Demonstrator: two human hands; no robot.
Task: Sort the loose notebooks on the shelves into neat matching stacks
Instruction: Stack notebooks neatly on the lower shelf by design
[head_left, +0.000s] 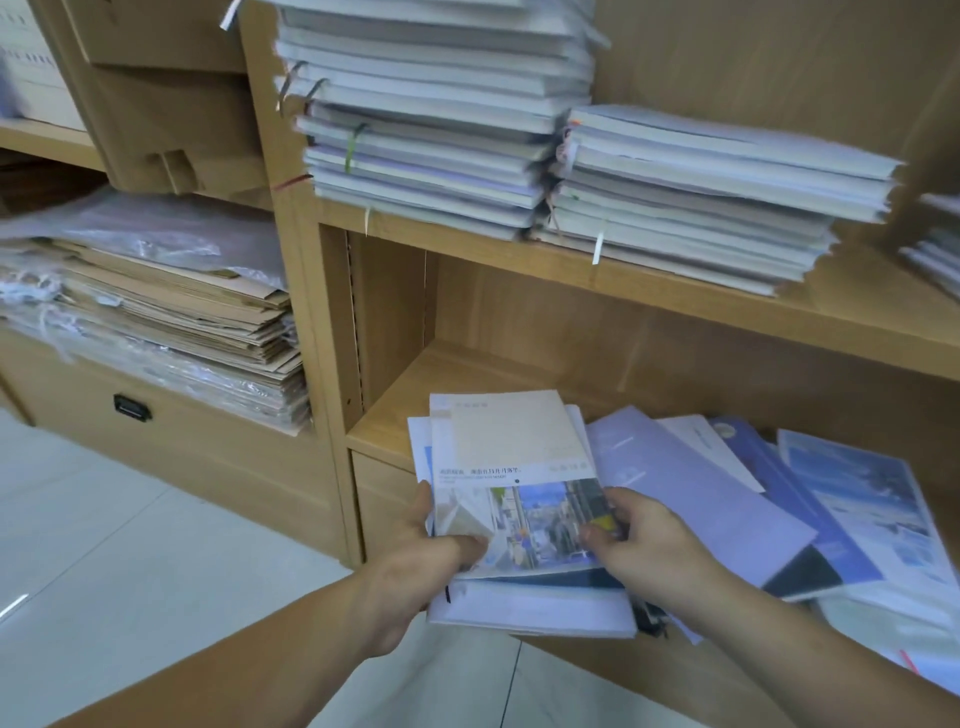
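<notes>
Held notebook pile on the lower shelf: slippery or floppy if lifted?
Probably slippery: the notebook pile is fanned and the covers look glossy. Likely flexes, since the covers look thin. The left hand and right hand grip opposite edges, which should help.

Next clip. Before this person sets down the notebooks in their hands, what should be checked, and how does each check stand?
1. Left hand grips the pile at its left edge: ok.
2. Right hand grips its right edge: ok.
3. Pile squared up: not ok, covers sit offset.
4. Bare room on the lower shelf behind the pile: ok.
5. Loose notebooks to the right sorted: not ok, fanned and overlapping.
6. Pile's covers match: cannot tell, only the top one shows fully.
</notes>
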